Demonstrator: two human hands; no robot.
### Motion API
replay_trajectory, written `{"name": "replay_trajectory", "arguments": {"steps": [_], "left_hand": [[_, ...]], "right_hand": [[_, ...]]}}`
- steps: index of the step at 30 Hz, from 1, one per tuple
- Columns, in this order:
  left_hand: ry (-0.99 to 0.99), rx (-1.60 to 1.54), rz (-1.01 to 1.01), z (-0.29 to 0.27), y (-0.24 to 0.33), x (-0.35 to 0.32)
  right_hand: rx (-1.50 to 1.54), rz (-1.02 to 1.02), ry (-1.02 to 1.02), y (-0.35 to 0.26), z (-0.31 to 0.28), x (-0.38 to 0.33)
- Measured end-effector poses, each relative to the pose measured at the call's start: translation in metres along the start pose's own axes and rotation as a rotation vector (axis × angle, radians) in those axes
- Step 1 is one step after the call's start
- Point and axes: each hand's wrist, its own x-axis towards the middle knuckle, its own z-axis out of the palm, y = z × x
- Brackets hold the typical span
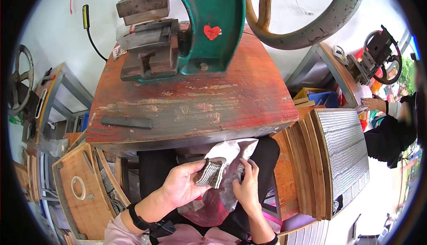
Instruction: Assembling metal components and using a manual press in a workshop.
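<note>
My left hand (180, 185) is closed around a small block of thin, ridged grey strips (211, 174), held over my lap between thumb and fingers. A white sheet of paper or wrapping (227, 150) stands up just behind the block. To its right, my right hand (247, 189) has its fingers bent around crumpled greyish wrapping (229, 192). Whether that and the white sheet are one piece, I cannot tell. Below both hands lies a pinkish see-through plastic bag (209, 214) in my lap.
A green press (215, 18) with a large handwheel (307, 36) stands on the worn wooden bench (178, 96). A dark flat bar (126, 122) lies near its front edge. Boards loaded with ridged strips (342, 151) stack at right; a wooden tray (82, 189) leans left. Another person (391, 129) works far right.
</note>
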Motion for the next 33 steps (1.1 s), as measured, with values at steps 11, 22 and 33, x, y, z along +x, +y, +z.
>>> {"name": "replay_trajectory", "arguments": {"steps": [11, 22, 33], "left_hand": [[0.206, 0.088, -0.075, -0.037, -0.040, 0.029], [-0.003, 0.401, 0.040, -0.082, -0.024, -0.036], [1.812, 1.700, 0.709, -0.222, 0.059, -0.416]], "right_hand": [[0.274, 0.070, 0.040, 0.012, -0.007, 0.001], [0.430, -0.139, 0.167, 0.041, 0.006, -0.002], [0.245, -0.058, 0.212, -0.022, 0.015, 0.026]]}}
